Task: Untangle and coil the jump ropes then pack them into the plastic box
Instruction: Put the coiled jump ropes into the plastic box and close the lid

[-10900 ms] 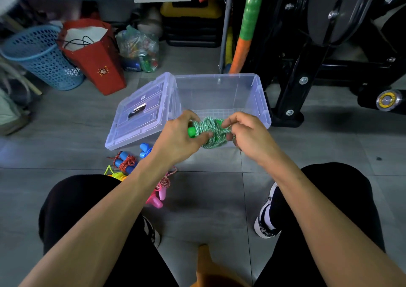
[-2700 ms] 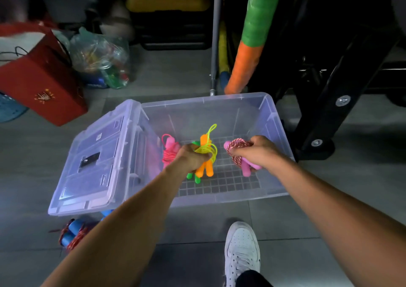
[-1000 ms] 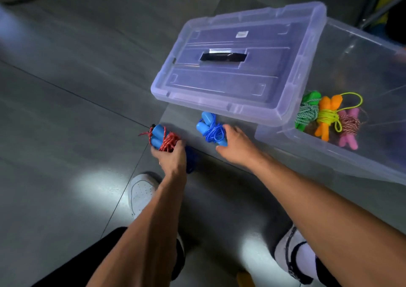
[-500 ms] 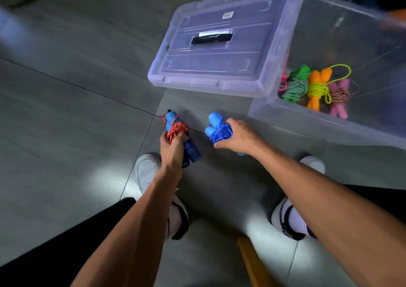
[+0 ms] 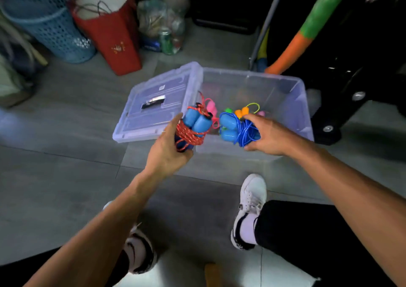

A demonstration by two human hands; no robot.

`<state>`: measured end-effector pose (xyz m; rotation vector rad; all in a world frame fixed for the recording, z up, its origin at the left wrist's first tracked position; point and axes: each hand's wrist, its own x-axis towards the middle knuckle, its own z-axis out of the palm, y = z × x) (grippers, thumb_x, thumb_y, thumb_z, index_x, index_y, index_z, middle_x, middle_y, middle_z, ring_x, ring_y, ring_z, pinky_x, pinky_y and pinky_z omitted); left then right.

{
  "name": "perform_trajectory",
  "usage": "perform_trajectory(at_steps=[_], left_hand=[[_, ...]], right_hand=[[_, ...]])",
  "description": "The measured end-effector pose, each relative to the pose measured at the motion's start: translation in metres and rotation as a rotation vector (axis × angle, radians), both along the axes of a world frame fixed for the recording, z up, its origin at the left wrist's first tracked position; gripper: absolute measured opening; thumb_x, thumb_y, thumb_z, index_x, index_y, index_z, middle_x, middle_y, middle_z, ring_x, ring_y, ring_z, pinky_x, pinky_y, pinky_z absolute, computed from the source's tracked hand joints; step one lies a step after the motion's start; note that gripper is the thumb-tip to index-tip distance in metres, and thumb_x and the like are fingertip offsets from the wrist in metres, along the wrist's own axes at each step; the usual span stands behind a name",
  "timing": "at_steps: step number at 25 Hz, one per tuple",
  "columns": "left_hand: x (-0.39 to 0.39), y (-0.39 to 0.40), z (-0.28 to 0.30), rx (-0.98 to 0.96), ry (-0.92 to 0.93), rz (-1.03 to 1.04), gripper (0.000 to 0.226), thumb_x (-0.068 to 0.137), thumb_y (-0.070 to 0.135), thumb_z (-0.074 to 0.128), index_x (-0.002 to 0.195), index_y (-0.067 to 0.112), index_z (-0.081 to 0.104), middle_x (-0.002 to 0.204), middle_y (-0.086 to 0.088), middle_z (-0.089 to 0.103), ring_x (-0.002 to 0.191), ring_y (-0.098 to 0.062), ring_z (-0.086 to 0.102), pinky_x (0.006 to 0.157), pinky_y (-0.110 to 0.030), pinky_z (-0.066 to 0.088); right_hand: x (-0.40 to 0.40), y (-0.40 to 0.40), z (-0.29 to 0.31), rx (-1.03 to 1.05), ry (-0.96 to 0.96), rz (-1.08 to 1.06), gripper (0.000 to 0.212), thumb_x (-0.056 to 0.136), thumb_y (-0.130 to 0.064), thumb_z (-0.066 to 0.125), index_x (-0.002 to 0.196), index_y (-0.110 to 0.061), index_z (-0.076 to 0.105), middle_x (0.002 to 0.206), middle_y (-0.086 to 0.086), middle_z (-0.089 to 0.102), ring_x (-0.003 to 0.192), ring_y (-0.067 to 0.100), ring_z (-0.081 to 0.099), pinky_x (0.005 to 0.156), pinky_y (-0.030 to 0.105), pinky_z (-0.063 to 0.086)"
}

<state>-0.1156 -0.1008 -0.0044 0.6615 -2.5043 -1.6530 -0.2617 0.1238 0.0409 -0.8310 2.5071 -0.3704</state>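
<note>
The left hand (image 5: pixel 167 154) grips a coiled red jump rope with blue plastic handles (image 5: pixel 194 126); the right hand (image 5: pixel 267 135) holds a coiled blue jump rope with blue handles (image 5: pixel 236 128). Half a second ago both bundles were down at the grey tiled floor (image 5: pixel 66 172); now they are raised at the near rim of the clear plastic box (image 5: pixel 292 102), where pink, green and orange bundles lie. The box's translucent lid (image 5: pixel 153 102) leans on its left side. Behind the box stand a blue mesh basket (image 5: pixel 48 25) and a red paper bag (image 5: pixel 109 33). The lid's label is too blurred to read.
</note>
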Motion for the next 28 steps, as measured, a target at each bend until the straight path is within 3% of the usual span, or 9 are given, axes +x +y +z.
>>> perform_trajectory(at_steps=[5, 10, 13, 15, 18, 20, 22, 24, 28], left_hand=[[-0.091, 0.026, 0.025, -0.553, -0.104, -0.325, 0.077, 0.071, 0.015, 0.067, 0.141, 0.033, 0.04, 0.117, 0.003, 0.065, 0.105, -0.027, 0.062, 0.083, -0.033, 0.051], [-0.175, 0.045, -0.013, -0.784, -0.281, -0.594, 0.055, 0.077, 0.026, 0.066, 0.13, 0.031, 0.051, 0.109, -0.001, 0.065, 0.099, -0.029, 0.064, 0.077, -0.033, 0.047], [-0.192, 0.046, -0.046, -0.885, -0.341, -0.714, 0.048, 0.078, 0.025, 0.065, 0.125, 0.031, 0.057, 0.11, 0.0, 0.066, 0.105, -0.026, 0.061, 0.088, -0.031, 0.043], [-0.191, 0.045, -0.06, -0.862, -0.284, -0.662, 0.039, 0.076, 0.027, 0.06, 0.115, 0.027, 0.064, 0.114, 0.001, 0.066, 0.111, -0.026, 0.057, 0.098, -0.036, 0.04], [-0.157, 0.043, -0.067, -0.533, -0.211, -0.498, 0.036, 0.076, 0.042, 0.045, 0.093, 0.023, 0.071, 0.09, -0.002, 0.072, 0.086, -0.025, 0.066, 0.08, -0.037, 0.053], [-0.124, 0.037, -0.064, -0.479, -0.215, -0.523, 0.039, 0.077, 0.057, 0.048, 0.094, 0.03, 0.07, 0.087, 0.007, 0.072, 0.084, -0.016, 0.068, 0.078, -0.033, 0.054], [-0.1, 0.031, -0.066, -0.619, -0.23, -0.613, 0.037, 0.083, 0.048, 0.059, 0.116, 0.031, 0.064, 0.109, 0.004, 0.071, 0.101, -0.021, 0.065, 0.086, -0.033, 0.051], [-0.093, 0.029, -0.072, -0.744, -0.211, -0.597, 0.042, 0.089, 0.025, 0.058, 0.131, 0.025, 0.057, 0.121, -0.006, 0.067, 0.108, -0.031, 0.062, 0.089, -0.035, 0.048], [-0.073, 0.041, -0.07, -0.695, -0.211, -0.511, 0.041, 0.086, 0.014, 0.058, 0.126, 0.021, 0.061, 0.115, -0.01, 0.069, 0.104, -0.035, 0.062, 0.09, -0.035, 0.046]], right_hand=[[-0.063, 0.053, -0.011, -0.013, -0.018, -0.06, 0.073, 0.075, -0.023, 0.081, 0.134, -0.012, 0.04, 0.126, 0.009, 0.055, 0.111, 0.028, 0.054, 0.08, 0.027, 0.038], [-0.099, 0.081, -0.073, -0.012, 0.014, -0.077, 0.071, 0.081, -0.022, 0.074, 0.141, -0.019, 0.036, 0.143, 0.005, 0.044, 0.123, 0.028, 0.051, 0.094, 0.04, 0.046], [-0.099, 0.08, -0.1, 0.008, -0.028, -0.072, 0.082, 0.08, -0.014, 0.068, 0.15, -0.021, 0.026, 0.157, 0.002, 0.028, 0.134, 0.03, 0.041, 0.099, 0.045, 0.045], [-0.098, 0.078, -0.107, -0.026, -0.063, -0.065, 0.071, 0.079, -0.002, 0.057, 0.146, -0.016, 0.036, 0.157, 0.002, 0.029, 0.138, 0.028, 0.035, 0.104, 0.042, 0.041], [-0.089, 0.077, -0.102, -0.067, -0.105, -0.129, 0.035, 0.084, 0.002, 0.048, 0.115, -0.008, 0.062, 0.136, 0.017, 0.053, 0.122, 0.033, 0.05, 0.096, 0.031, 0.04], [-0.082, 0.077, -0.089, 0.114, -0.15, -0.044, 0.031, 0.087, -0.01, 0.05, 0.115, -0.016, 0.063, 0.123, 0.015, 0.062, 0.105, 0.032, 0.059, 0.087, 0.033, 0.048], [-0.074, 0.076, -0.076, 0.333, -0.211, 0.1, 0.031, 0.086, -0.016, 0.053, 0.116, -0.019, 0.058, 0.116, 0.012, 0.062, 0.098, 0.029, 0.059, 0.081, 0.035, 0.051], [-0.062, 0.073, -0.071, 0.398, -0.201, 0.145, 0.031, 0.084, -0.015, 0.054, 0.115, -0.018, 0.054, 0.116, 0.01, 0.06, 0.096, 0.028, 0.058, 0.08, 0.036, 0.051], [-0.012, 0.064, -0.071, 0.347, -0.08, -0.053, 0.035, 0.083, -0.016, 0.053, 0.117, -0.013, 0.05, 0.126, 0.01, 0.055, 0.107, 0.034, 0.057, 0.086, 0.039, 0.049]])
